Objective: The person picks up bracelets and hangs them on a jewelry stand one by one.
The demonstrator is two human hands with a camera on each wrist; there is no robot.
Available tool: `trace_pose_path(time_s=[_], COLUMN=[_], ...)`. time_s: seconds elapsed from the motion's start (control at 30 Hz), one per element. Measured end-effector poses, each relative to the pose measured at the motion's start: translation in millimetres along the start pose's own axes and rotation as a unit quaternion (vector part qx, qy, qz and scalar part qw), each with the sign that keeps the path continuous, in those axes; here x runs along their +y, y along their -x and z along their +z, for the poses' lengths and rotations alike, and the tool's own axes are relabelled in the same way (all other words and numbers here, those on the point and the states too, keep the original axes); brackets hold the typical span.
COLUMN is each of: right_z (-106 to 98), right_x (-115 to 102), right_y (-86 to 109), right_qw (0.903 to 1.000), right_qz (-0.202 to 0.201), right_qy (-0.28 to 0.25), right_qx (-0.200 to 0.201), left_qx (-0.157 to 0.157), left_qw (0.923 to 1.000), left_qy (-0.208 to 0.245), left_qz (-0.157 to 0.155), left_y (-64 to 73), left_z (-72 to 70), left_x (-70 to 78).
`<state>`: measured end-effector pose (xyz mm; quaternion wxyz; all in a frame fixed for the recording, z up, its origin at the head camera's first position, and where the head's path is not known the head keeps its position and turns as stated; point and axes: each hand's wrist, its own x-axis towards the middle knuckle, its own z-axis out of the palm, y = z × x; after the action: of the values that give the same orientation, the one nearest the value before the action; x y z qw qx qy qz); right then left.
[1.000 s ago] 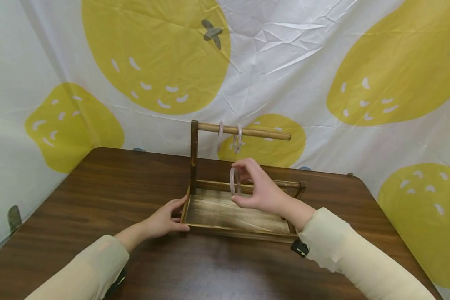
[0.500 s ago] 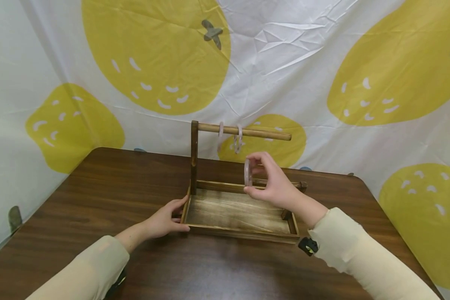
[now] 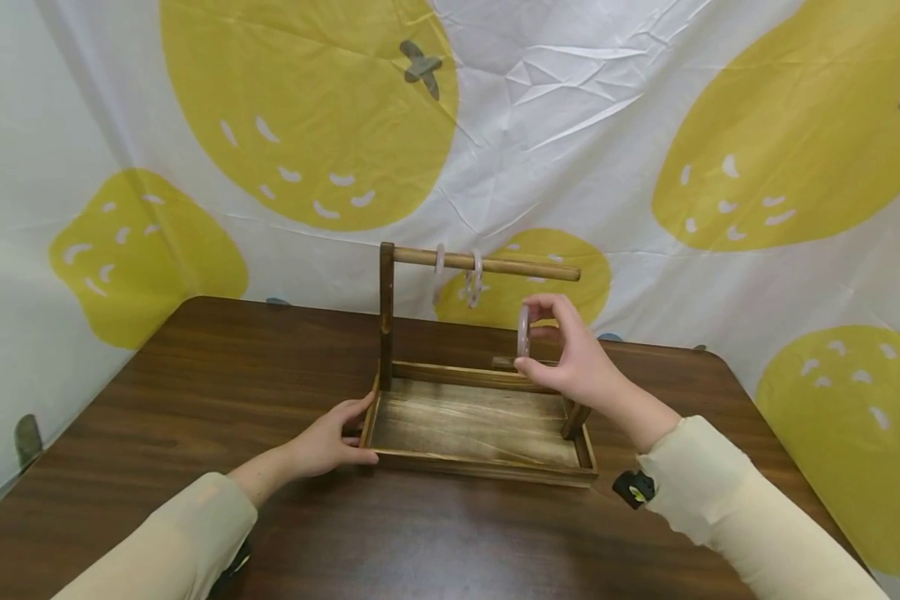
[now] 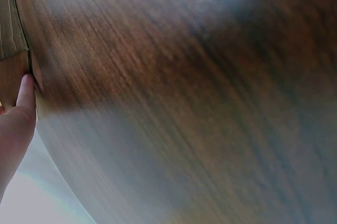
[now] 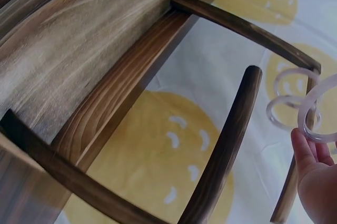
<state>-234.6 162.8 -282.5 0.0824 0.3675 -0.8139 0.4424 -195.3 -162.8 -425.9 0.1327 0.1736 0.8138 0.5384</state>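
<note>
A wooden stand with a shallow tray [image 3: 487,469] and an upper bar [image 3: 532,268] sits on the table. My left hand [image 3: 333,437] grips the tray's left end, the thumb at its front corner; in the left wrist view one finger [image 4: 26,92] lies against the wood. Between thumb and fingertips, my right hand [image 3: 573,354] pinches a pale pink bangle [image 3: 523,332], upright, below the bar's free end and apart from it. Two similar bangles hang on the upper bar, one bangle [image 3: 439,271] nearer the post. In the right wrist view the held bangle [image 5: 303,116] partly overlaps them.
The upper bar rises from a left post [image 3: 387,317]. A lower bar [image 5: 224,145] with a free end joins a post on the right, mostly hidden by my right hand in the head view. A lemon-print cloth [image 3: 555,125] hangs behind the brown table [image 3: 270,358].
My right hand has moved right and slightly up with the bangle, away from the middle of the tray. My left hand and the hanging bangles stay where they were.
</note>
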Motion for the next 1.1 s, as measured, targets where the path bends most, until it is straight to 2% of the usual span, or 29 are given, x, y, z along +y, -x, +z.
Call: trace_pose_path(time_s=[0.3, 0.83, 1.1], right_z=[-14, -37, -46], right_x=[4, 17, 23], right_y=[4.3, 10.0, 11.8], right_qw=[0.9997, 0.9962, 0.9953], right_qz=[0.015, 0.072, 0.07], right_qy=[0.001, -0.023, -0.025], right_qx=[0.021, 0.043, 0.062], left_qx=[-0.001, -0.005, -0.005], left_qw=[1.0, 0.9999, 1.0], left_qy=[-0.002, 0.003, 0.002], left_qz=[0.003, 0.01, 0.006], left_y=[0.6, 0.0, 0.6], left_z=[0.5, -0.2, 0.1], left_x=[0.9, 0.8, 1.7])
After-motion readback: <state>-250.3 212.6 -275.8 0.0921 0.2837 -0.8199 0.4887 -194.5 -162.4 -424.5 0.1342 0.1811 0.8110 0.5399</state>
